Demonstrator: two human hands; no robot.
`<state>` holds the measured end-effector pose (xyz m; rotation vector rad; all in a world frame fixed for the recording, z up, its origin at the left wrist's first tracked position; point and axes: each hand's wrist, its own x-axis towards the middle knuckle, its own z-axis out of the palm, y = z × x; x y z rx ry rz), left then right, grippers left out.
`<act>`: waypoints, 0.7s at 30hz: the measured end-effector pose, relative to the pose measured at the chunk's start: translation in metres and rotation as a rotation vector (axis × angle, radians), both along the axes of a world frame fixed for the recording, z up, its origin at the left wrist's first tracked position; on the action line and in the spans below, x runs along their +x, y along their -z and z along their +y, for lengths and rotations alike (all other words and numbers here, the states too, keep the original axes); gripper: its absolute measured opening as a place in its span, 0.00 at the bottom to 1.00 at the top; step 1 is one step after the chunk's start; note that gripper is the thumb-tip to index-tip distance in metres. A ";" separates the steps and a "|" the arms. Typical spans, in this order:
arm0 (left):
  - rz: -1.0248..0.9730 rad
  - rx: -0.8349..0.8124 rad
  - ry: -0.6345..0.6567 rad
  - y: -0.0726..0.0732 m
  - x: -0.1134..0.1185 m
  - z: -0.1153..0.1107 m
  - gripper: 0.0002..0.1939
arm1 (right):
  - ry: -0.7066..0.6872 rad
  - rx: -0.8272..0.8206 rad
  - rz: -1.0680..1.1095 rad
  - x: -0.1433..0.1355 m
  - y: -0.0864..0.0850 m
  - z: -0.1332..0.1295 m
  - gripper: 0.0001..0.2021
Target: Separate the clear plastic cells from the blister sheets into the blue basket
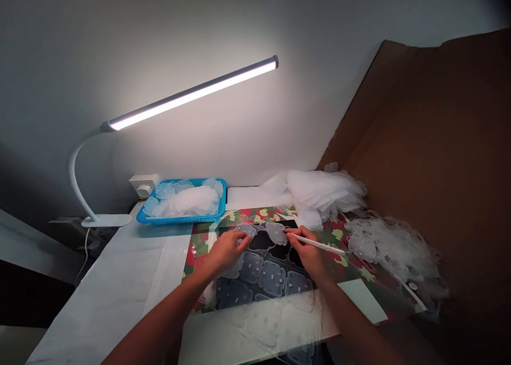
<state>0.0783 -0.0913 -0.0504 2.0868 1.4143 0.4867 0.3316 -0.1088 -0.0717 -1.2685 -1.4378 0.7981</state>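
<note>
My right hand [306, 248] is closed around a slim white pen-like tool [319, 243], its rear end pointing to the right. Just left of those fingertips is a rounded translucent film piece [276, 234], touching or nearly touching them. My left hand [228, 248] is closed, thumb and fingers together at the edge of another translucent piece [248, 229]. Below both hands a clear sheet with several rounded cut shapes [272, 278] lies over a black surface [261, 241]. The tool's tip is hidden by my right fingers.
A blue basket [181, 220] of translucent pieces stands at the back left, near a lit lamp [195, 94]. Stacked white sheets [325, 189] lie behind, film scraps [393, 248] to the right. Brown cardboard [435, 141] walls the right side. A pale card [363, 300] lies by my right forearm.
</note>
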 end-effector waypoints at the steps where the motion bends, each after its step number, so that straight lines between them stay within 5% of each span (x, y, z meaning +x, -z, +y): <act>1: -0.088 -0.088 -0.020 -0.003 0.005 0.009 0.28 | -0.064 0.000 -0.008 -0.007 -0.004 -0.005 0.11; 5: -0.167 -0.334 0.019 -0.001 0.025 0.031 0.27 | -0.283 -0.074 -0.022 -0.024 -0.016 -0.008 0.10; 9: -0.121 -0.204 0.003 0.006 0.035 0.030 0.13 | -0.245 -0.204 0.159 -0.017 -0.013 0.021 0.13; 14: -0.039 -0.049 -0.091 0.006 0.037 0.019 0.11 | -0.320 -0.349 0.082 -0.017 -0.001 0.047 0.16; 21: -0.031 0.094 -0.156 0.008 0.036 0.007 0.09 | -0.207 -0.190 -0.087 -0.028 0.012 0.062 0.14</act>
